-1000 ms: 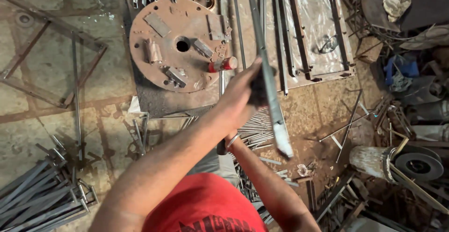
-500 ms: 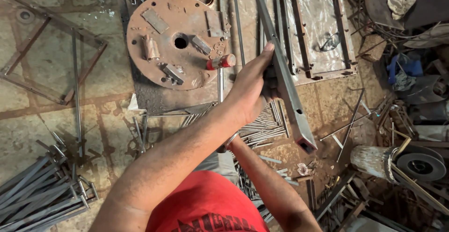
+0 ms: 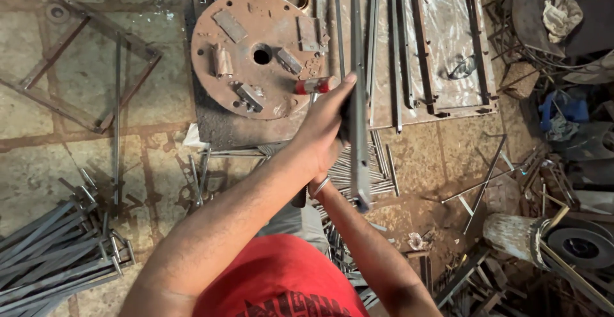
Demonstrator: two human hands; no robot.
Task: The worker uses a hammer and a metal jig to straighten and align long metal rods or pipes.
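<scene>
Bar (image 3: 358, 100) swung upright in left hand (image 3: 326, 128), above littered floor (image 3: 77, 100).

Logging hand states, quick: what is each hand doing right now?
Left hand: closed around the long metal bar.
Right hand: hidden behind the left arm; cannot be told.

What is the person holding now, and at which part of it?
The left hand grips a long grey metal bar near its lower end; the right hand is hidden behind the left arm.
</scene>
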